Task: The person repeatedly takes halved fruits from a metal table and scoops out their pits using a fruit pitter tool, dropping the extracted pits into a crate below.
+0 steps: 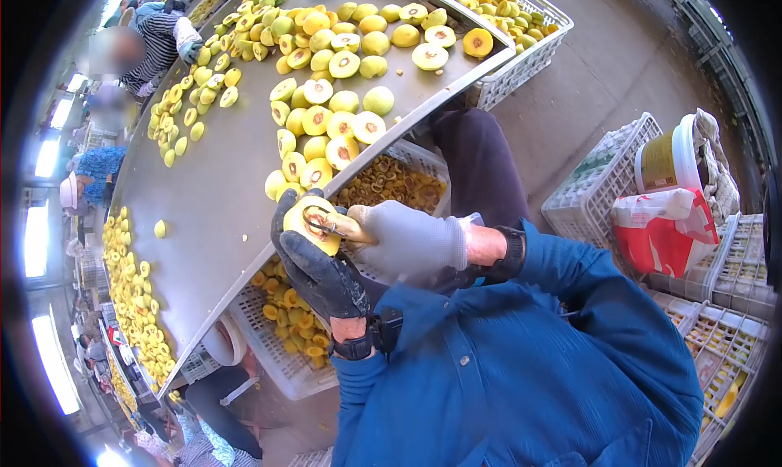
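Note:
My left hand (319, 263), in a dark coated glove, is closed around a yellow peach half (300, 220) near the table edge, cut face up. In a pale grey glove, my right hand (411, 237) grips the light-coloured handle of a pitting knife (352, 227). The knife's curved metal loop lies against the reddish pit area in the middle of the peach half. Just beyond my left hand, several peach halves (316, 174) rest on the metal table (220, 214), some cut face up, others skin up.
Under the table edge stand a crate of peach halves (289, 369) and a crate of brownish scraps (444, 169). Another full crate (521, 68) is at the far corner. At right are stacked crates (603, 161), a bucket (664, 161) and a red-white bag (664, 231). A co-worker (155, 47) works across the table.

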The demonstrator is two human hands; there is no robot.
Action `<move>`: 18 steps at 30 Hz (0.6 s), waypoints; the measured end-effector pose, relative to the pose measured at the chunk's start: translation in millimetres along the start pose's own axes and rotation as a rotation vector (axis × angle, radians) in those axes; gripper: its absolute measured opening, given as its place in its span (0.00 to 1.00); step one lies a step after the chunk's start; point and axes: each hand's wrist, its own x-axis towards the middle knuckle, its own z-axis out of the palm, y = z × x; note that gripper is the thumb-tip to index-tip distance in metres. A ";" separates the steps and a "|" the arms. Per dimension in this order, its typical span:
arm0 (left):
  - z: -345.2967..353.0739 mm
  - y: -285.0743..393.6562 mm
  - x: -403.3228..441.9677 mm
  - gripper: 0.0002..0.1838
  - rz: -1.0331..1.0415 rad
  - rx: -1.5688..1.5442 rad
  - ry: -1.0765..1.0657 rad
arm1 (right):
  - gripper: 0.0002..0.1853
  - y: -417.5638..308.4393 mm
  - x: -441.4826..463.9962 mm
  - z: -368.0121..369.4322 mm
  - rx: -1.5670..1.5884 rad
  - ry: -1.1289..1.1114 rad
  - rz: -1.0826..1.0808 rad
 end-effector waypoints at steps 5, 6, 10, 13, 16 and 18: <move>-1.5 1.1 2.6 0.29 0.055 0.270 0.006 | 0.13 -1.7 2.0 -0.4 -0.148 -0.001 0.029; -0.8 4.8 2.8 0.29 0.072 0.325 -0.001 | 0.12 -6.0 1.4 -1.2 -0.193 0.003 0.037; -7.0 -11.2 6.8 0.28 0.081 0.243 -0.018 | 0.13 7.2 3.4 -1.8 -0.152 -0.024 -0.061; -9.3 -14.2 7.5 0.27 0.103 0.247 -0.022 | 0.15 0.1 1.5 -7.7 -0.244 -0.061 0.040; -7.8 -17.7 6.0 0.31 0.103 0.223 -0.011 | 0.14 2.1 -1.9 -8.6 -0.254 -0.043 -0.003; -9.4 -12.2 8.1 0.31 0.086 0.205 -0.076 | 0.13 9.5 -1.2 -7.2 -0.080 -0.122 0.018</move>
